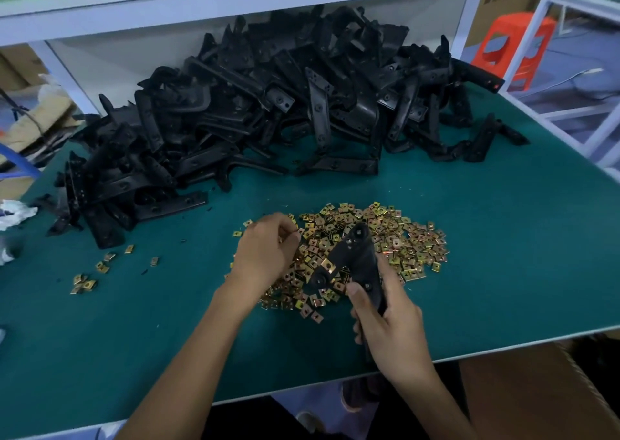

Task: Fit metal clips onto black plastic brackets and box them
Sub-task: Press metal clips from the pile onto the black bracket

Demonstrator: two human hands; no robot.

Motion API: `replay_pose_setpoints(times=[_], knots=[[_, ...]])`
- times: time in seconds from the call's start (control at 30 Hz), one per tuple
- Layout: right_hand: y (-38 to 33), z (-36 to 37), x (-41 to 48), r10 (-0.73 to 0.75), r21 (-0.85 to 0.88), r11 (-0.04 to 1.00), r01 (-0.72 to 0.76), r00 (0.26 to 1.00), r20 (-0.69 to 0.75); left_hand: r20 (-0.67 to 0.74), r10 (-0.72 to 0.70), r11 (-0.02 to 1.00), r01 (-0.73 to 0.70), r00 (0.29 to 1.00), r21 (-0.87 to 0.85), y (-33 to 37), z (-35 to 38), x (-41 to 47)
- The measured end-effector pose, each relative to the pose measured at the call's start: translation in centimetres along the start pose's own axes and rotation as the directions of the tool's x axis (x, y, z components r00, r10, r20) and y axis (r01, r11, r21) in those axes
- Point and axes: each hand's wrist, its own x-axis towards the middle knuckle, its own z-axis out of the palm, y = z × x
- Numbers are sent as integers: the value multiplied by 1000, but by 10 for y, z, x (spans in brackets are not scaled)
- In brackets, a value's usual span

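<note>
Risk, as I judge it: next clip seats skewed or drops if bracket point(360, 255) twists in grip.
Right hand point(392, 335): wrapped round bracket's lower arm, fitted clip point(327, 265) on upper arm.
Left hand point(265, 251): curled over clip pile point(402, 235), just left of bracket. I cannot tell if it pinches one.
</note>
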Motion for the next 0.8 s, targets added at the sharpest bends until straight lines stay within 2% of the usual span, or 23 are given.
replay_pose_setpoints(times=[0.1,0.13,0.2,0.3,0.43,0.8], knots=[[0,0,0,-2,-14,1000,3,1000,6,32,-123,912,126,992,-390,12,-15,-12],[0,0,0,0,-20,1000,0,1000,10,42,-121,863,126,992,-489,16,-21,-18],[1,0,1,6,-34,999,-6,1000,23,36,-69,811,77,997,-580,26,-31,-32],[3,0,0,17,-45,999,-16,999,35,1,1,780,-1,1000,-626,39,-39,-47],[1,0,0,17,-34,999,-16,1000,23,28,7,769,12,1000,-639,49,-34,-52],[4,0,-1,8,-35,999,-7,1000,27,115,132,818,-43,985,-574,50,-16,-49]])
